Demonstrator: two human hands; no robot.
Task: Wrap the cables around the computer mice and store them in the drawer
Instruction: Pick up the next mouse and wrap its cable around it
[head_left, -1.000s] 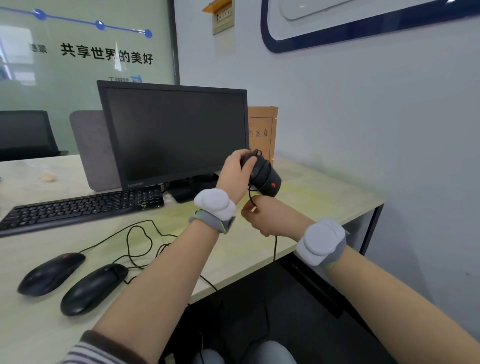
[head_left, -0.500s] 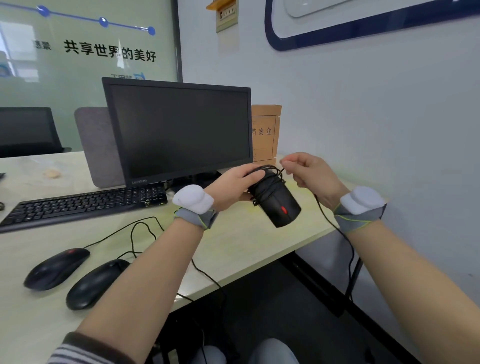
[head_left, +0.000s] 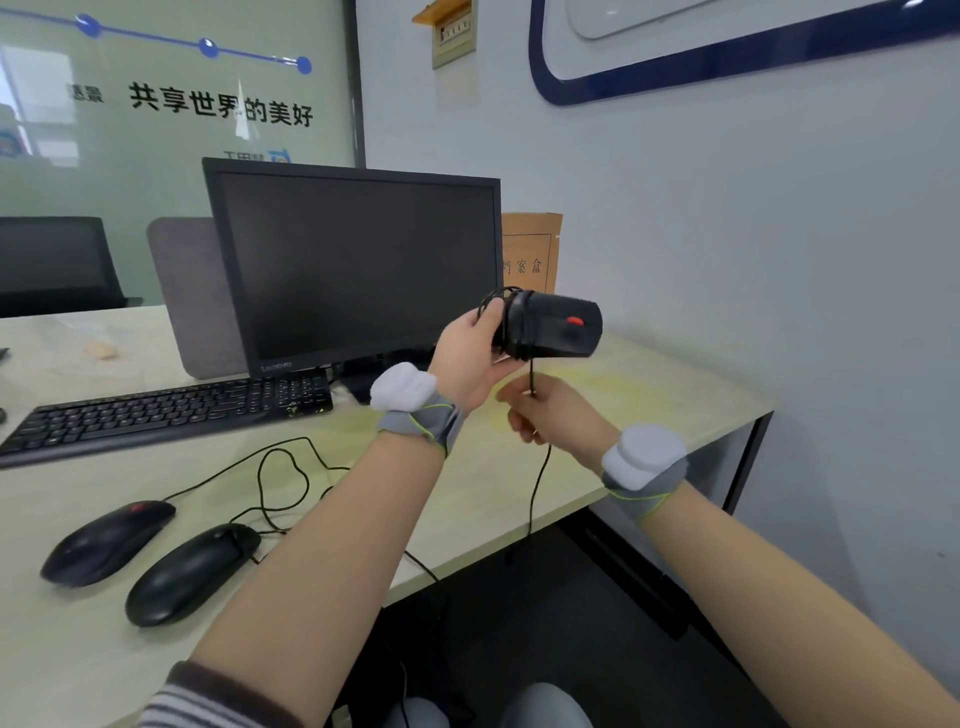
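Observation:
My left hand (head_left: 475, 353) holds a black mouse (head_left: 558, 325) with a red wheel up in the air above the desk, several loops of cable wound around its rear end. Just below it my right hand (head_left: 553, 415) pinches the loose cable (head_left: 535, 483), which hangs down past the desk edge. Two more black mice lie on the desk at the lower left: one with a red wheel (head_left: 106, 540) and one beside it (head_left: 189, 571). Their cables (head_left: 283, 478) lie in loose loops on the desk. No drawer is in view.
A black monitor (head_left: 358, 265) and keyboard (head_left: 166, 413) stand behind the hands on the pale desk (head_left: 649, 410). A brown file box (head_left: 530, 252) stands by the wall. The desk's front edge runs diagonally under my arms, with dark floor below.
My right hand has come down from above the mouse to just below it, drawing the cable around. The left hand has tipped the mouse from pointing downward to level and raised it slightly.

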